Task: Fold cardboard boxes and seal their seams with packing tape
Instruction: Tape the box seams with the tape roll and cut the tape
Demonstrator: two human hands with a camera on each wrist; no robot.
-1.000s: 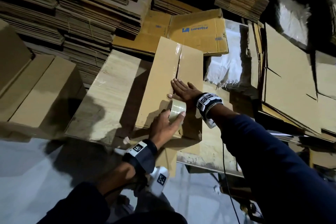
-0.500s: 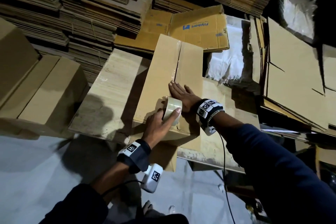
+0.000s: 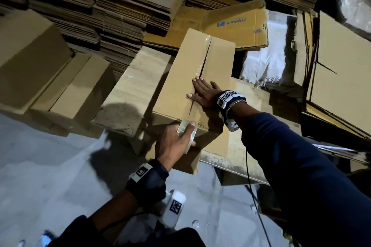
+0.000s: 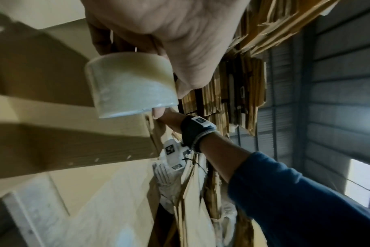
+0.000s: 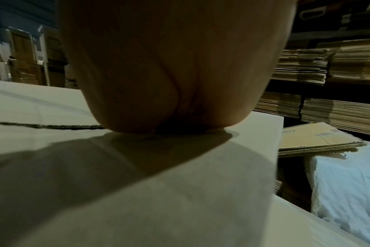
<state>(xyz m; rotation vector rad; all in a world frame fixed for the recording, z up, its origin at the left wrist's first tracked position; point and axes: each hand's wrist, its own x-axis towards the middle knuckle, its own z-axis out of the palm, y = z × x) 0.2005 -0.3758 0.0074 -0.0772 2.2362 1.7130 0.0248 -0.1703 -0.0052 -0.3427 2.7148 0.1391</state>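
Left hand: your left hand (image 3: 174, 142) sat nearest you at about 6 o'clock, fingers curled round the tape roll (image 3: 187, 134), thumb on its outer face.
Tape roll: it had reached the near edge of the box (image 3: 180, 78) and was tipping over onto the front side; the left wrist view showed the clear roll (image 4: 130, 84) pinched between thumb and fingers.
Right hand: your right hand (image 3: 202, 92) lay flat on the box top just past the roll, at about 12 o'clock from it, fingers straight and a bit spread, pressing across the centre seam (image 3: 204, 62). The right wrist view only showed the palm, so no finger detail from there.
Box: folded up, sitting on the work table (image 3: 128, 90), running away from you toward 12 o'clock.
Progress: shiny tape looked laid along most of the seam, so I'd say this box was nearly sealed. Left to do, by my guess: wrap the end down the front, cut the tape, smooth it.
Far end: stacks of flat cardboard (image 3: 120, 2) at 11 o'clock, so plenty more to fold.
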